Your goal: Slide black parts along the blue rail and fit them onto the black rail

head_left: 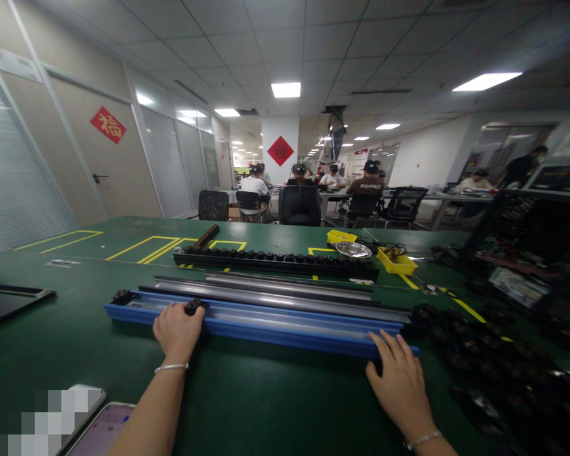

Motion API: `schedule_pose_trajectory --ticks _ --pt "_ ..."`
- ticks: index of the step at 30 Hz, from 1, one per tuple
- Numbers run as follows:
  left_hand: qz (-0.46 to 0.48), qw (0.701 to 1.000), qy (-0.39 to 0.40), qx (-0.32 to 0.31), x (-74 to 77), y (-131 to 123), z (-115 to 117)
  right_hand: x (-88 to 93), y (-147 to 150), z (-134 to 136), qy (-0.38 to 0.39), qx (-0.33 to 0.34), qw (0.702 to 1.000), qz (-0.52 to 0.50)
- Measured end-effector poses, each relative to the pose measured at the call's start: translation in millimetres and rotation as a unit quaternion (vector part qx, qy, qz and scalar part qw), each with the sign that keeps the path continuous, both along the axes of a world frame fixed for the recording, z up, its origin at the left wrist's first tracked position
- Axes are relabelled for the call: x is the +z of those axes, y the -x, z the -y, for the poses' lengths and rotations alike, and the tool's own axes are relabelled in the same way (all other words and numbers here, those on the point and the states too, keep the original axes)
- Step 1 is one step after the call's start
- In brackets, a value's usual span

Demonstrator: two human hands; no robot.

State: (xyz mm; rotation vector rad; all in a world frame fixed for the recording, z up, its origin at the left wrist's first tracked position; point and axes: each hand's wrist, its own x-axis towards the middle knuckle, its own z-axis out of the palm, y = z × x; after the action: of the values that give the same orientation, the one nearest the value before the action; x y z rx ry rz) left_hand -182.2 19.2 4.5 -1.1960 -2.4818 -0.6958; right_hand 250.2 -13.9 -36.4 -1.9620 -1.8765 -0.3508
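A long blue rail (pixel 285 334) with an open channel along its top lies across the green table in front of me. My left hand (pixel 177 330) is closed on a small black part (pixel 193 307) at the rail's channel, left of its middle. Another dark part (pixel 122 296) sits at the rail's left end. On the right end of the rail rests my right hand (pixel 399 377), its fingers stretched out and slightly apart, the thumb at the near side. Its palm hides some of that end.
Behind the blue rail lie grey metal rails (pixel 285 295) and a black strip (pixel 275 263) lined with round parts. Many dark parts (pixel 498 354) crowd the right side. Yellow bins (pixel 396 261) and a metal dish (pixel 354 249) stand farther back. A phone (pixel 105 427) lies near left.
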Motion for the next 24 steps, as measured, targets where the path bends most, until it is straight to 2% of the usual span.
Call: schedule_pose_trajectory --ticks 24 --pt "0.023 0.999 -0.018 -0.022 -3.0 -7.3 -1.2 -3.3 -2.5 -1.7 -0.014 0.012 1.000 0.008"
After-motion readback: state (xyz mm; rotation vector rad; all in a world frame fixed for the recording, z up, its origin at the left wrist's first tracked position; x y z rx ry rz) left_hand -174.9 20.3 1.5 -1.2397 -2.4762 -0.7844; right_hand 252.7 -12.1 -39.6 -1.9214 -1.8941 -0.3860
